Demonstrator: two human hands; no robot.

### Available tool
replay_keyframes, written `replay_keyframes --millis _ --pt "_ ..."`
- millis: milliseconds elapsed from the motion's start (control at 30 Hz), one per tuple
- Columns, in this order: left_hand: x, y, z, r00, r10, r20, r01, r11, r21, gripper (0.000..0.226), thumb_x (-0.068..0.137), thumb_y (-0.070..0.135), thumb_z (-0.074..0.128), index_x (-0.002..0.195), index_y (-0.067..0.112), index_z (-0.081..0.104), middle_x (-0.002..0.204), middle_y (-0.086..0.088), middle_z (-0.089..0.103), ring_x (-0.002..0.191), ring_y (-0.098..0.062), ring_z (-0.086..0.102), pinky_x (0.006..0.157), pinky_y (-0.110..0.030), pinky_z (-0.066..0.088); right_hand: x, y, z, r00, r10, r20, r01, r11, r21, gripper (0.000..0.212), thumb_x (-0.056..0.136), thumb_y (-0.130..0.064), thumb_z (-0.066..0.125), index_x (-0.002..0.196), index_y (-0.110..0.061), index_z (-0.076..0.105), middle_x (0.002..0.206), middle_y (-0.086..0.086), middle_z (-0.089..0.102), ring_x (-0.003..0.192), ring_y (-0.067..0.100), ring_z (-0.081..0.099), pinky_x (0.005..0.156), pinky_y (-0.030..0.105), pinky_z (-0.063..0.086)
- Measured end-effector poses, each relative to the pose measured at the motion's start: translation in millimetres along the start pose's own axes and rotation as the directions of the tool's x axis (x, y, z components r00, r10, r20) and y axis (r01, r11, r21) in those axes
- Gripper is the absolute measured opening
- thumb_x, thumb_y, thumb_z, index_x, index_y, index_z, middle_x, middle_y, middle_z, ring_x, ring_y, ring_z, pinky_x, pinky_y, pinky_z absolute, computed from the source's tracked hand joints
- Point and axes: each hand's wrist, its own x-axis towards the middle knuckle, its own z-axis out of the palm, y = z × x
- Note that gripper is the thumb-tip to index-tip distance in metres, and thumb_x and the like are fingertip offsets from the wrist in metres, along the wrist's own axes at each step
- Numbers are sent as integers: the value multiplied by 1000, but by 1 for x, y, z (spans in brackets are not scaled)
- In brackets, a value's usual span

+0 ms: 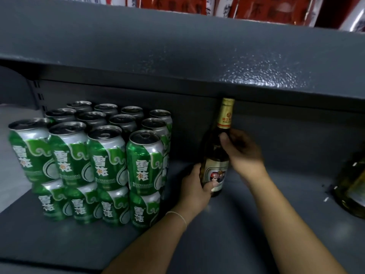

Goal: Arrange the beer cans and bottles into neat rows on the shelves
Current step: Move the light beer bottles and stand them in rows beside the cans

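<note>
Both hands steady a brown beer bottle (216, 155) upright mid-shelf (256, 224), right of stacked green cans (102, 161): left hand (194, 189) gripping its base, right hand (240, 150) its shoulder. Next, seating it squarely to start a row.

The dark grey metal shelf (237, 224) before me carries three groups. At its left stands a block of green and silver beer cans (94, 165), four across, stacked two tiers high, several rows deep. Right of the cans, apart from them, an amber glass beer bottle with a gold foil neck (216, 167) stands upright in my hands. At the far right edge sits another yellowish glass bottle (351, 186), blurred.
</note>
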Motion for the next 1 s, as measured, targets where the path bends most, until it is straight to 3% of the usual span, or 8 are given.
replay_keyframes --millis 67,167,233,367,467,633,1000 --pt "1 -2 0 1000 3 0 -3 1000 4 54 79 22 75 128 26 52 114 6 68 103 -10 65 93 -35 53 -5 13 -15 994 40 104 -54 988 143 23 89 -7 67 105 -24 63 92 -14 72 85 -1 67 74 11 50" --pt "3 -5 1 1000 22 12 -22 1000 5 54 81 23 72 130 25 51 116 4 68 104 -11 65 94 -38 53 -22 45 -30 940 95 328 -147 980 137 48 85 8 65 127 -10 53 108 -3 71 96 3 69 78 16 53" --pt "3 -7 1 999 30 23 -30 1000 6 52 82 24 69 130 28 50 116 4 67 105 -10 64 94 -39 53 -29 66 -32 915 146 376 -189 979 80 53 82 12 67 130 -4 51 110 2 72 102 13 69 82 21 54" --pt "4 -12 0 999 28 44 -27 999 -28 51 80 35 65 128 33 49 116 7 67 106 -8 64 94 -40 53 -31 84 -26 938 159 307 -181 983 44 51 79 10 71 126 0 55 116 12 70 109 25 67 94 34 54" --pt "4 -11 -1 998 41 53 -37 997 -65 50 79 37 63 127 33 49 117 5 67 108 -7 63 96 -40 52 -34 87 -23 955 152 256 -168 985 43 50 79 10 72 125 -1 57 116 12 70 107 21 68 91 29 55" --pt "4 -11 -3 995 64 78 -58 995 -86 50 82 35 58 131 28 49 122 4 65 111 -7 62 100 -39 49 -41 81 -18 973 125 193 -137 989 49 44 77 12 71 113 -13 62 101 -3 73 93 5 71 81 18 55" --pt "2 -11 -4 995 14 99 -10 999 -37 53 90 19 60 140 23 44 129 0 62 117 -12 59 103 -43 47 -44 79 -18 969 132 208 -133 991 -9 43 84 11 66 119 -12 58 106 -5 70 94 -1 69 82 15 53"
